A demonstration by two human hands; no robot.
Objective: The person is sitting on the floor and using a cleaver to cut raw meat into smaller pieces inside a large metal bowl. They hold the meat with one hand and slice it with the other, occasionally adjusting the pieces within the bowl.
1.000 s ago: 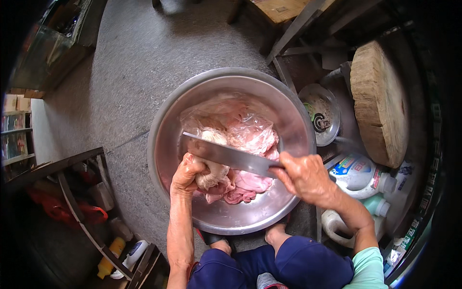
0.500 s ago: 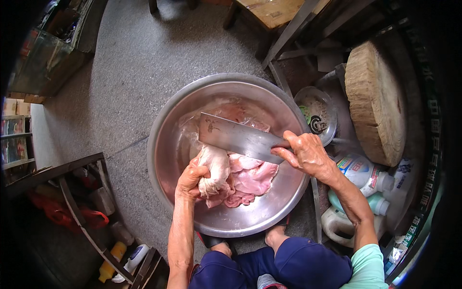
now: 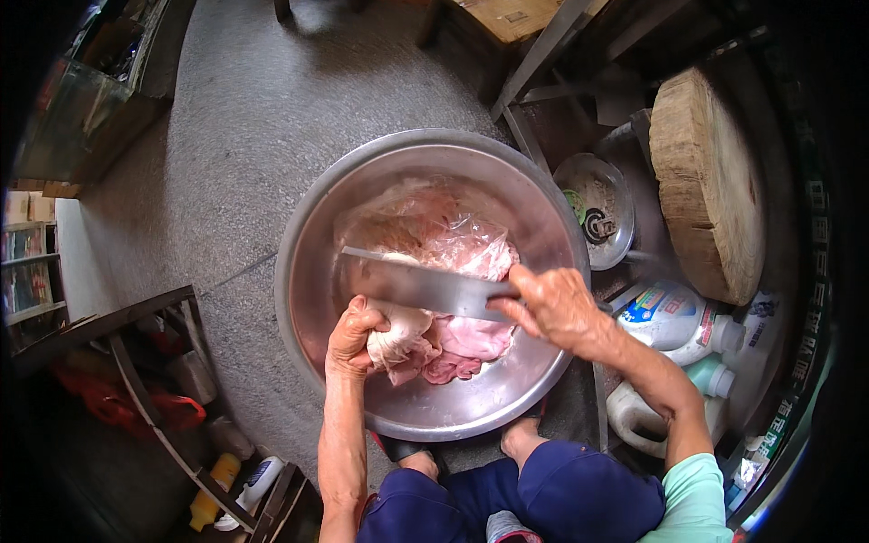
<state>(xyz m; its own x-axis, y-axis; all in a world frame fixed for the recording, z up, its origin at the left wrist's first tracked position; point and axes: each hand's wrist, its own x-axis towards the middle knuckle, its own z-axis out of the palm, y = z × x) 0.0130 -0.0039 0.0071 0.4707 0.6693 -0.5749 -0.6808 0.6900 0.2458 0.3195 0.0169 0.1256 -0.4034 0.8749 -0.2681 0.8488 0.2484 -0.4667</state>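
Clutching pale meat (image 3: 403,342), the left hand (image 3: 353,337) sits near a cleaver (image 3: 421,284) gripped by the right hand (image 3: 559,306).

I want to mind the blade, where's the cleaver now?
In the head view's centre, the cleaver is in the right grip, over the metal basin, next to the pale meat.

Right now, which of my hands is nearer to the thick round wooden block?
Your right hand: it grips the cleaver over the metal basin, to the left of the wooden block; your left hand, farther left, holds pale meat.
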